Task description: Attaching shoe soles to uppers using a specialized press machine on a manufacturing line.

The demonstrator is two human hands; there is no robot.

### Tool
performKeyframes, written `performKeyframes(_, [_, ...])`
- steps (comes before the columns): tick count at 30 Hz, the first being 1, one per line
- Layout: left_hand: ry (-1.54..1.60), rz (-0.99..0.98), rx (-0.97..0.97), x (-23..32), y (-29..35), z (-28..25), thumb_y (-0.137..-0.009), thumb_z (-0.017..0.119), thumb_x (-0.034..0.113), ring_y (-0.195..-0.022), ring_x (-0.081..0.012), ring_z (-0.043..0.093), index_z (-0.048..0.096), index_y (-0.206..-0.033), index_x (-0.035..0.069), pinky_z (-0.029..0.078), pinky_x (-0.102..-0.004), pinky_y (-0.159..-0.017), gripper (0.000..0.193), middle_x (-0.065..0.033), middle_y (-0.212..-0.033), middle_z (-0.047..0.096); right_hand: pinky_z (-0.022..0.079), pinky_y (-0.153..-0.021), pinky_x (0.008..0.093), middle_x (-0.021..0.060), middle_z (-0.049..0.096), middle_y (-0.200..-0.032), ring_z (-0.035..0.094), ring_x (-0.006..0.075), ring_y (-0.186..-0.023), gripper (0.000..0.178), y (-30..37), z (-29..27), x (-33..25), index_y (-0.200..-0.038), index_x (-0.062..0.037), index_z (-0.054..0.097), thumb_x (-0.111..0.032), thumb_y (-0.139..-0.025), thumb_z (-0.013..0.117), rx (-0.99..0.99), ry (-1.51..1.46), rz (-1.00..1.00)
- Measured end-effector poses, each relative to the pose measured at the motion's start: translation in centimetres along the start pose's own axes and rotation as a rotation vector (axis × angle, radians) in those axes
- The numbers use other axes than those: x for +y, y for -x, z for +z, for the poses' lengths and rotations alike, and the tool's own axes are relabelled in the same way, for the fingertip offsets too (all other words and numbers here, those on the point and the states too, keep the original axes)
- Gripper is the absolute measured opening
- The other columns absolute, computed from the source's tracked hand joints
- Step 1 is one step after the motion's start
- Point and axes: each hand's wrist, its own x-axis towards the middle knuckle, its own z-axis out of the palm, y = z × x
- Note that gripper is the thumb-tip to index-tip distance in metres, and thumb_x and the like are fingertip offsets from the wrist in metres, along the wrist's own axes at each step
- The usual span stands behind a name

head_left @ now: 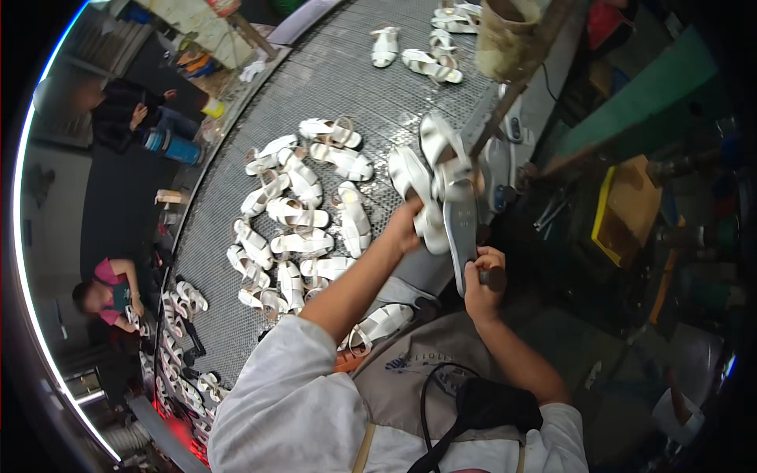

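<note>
My left hand [406,226] is closed around a white sandal [410,175], held over the near edge of the mesh conveyor [378,102]. Beside it, my right hand [482,288] grips one end of a grey shoe sole [461,225], its flat face turned up. A dark, rounded handle-like piece [494,277] shows at the right hand's fingers; whether it is held cannot be made out. Another white strappy sandal [443,142] overlaps the far end of the sole. Several white sandals [302,242] lie in a cluster on the mesh, left of my left forearm.
More white sandals [432,65] sit at the far end near a stained bucket [505,39]. A brown post [520,87] slants close to my hands. At right stand dark machinery and a yellow-edged board [623,209]. Across the conveyor, a person in pink [117,276] handles shoes; another stands farther back.
</note>
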Motion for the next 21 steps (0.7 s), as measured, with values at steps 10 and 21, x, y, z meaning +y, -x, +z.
performKeyframes(10, [0.062,0.341,0.052,6.0,4.9,-14.1,-0.11,0.041,0.023,-0.09,-0.0257,0.071,0.06,-0.122,-0.006,0.059,-0.0421,-0.086,0.037,-0.0147,-0.106,0.072,0.041,-0.105,0.0525,0.0216,0.052,-0.122,0.049,0.0446,-0.12,0.037,4.4,1.6,13.1,-0.107,0.0012,0.054,-0.007,-0.082,0.08,-0.269,0.736,-0.053])
performKeyframes(21, [0.264,0.314,0.456,-3.7,19.9,-18.0,-0.111,0.038,0.03,-0.111,-0.0378,0.071,0.054,-0.135,-0.002,0.059,-0.0519,-0.099,0.044,-0.0211,-0.122,0.071,0.047,-0.107,0.0482,0.0202,0.062,-0.135,0.055,0.0378,-0.13,0.034,12.2,0.7,12.1,-0.103,-0.0034,0.076,-0.026,-0.08,0.087,-0.947,0.464,-0.248])
